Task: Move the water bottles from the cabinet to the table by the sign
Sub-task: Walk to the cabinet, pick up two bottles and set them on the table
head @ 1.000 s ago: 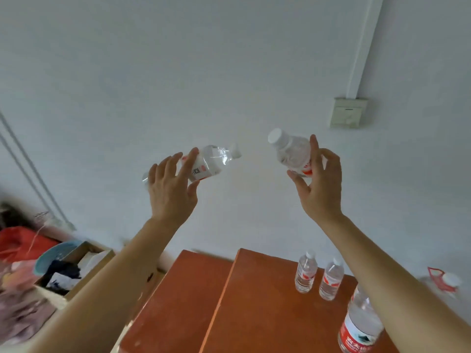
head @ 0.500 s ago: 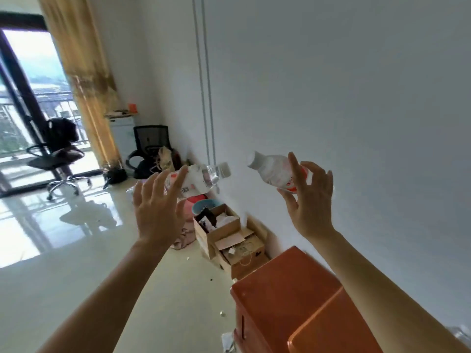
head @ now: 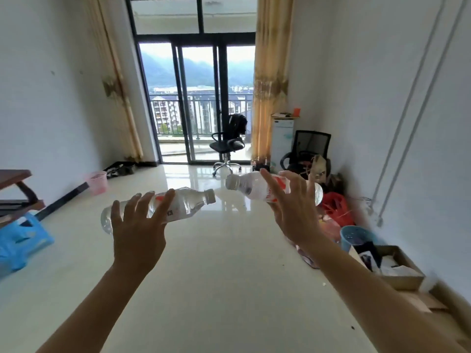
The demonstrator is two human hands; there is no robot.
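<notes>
Far left of the left hand (head: 139, 233), the corner of a dark worktop (head: 15, 175) is seen at the frame edge, with a blue stool (head: 21, 240) below it and a pink bin (head: 96, 182) further along the wall. No sign can be made out, so whether this is the target worktop cannot be told.

The left hand is clamped on a bottle (head: 175, 207), which is held nearly level, cap pointing right toward the other hand. The fingers (head: 163, 207) are spread over the barrel, probably so that a full, slippery bottle is carried securely while walking.

Beyond and between the hands, open floor (head: 216, 263) is laid out up to a balcony door (head: 198, 103), where a chair (head: 226, 146) stands. Nothing is seen in the way across the middle of the room.

The right hand (head: 293, 212) is closed around a second bottle (head: 257, 188), also held sideways, cap pointing left, so the two caps are near each other but apart. Both bottles are thus in transit, in mid-air, neither yet set down.

Right of the right hand, along the wall, clutter is gathered: a red bag (head: 336, 207), a blue bucket (head: 354, 235) and an open box (head: 392, 268). This side is best kept clear of when the turn is made.
</notes>
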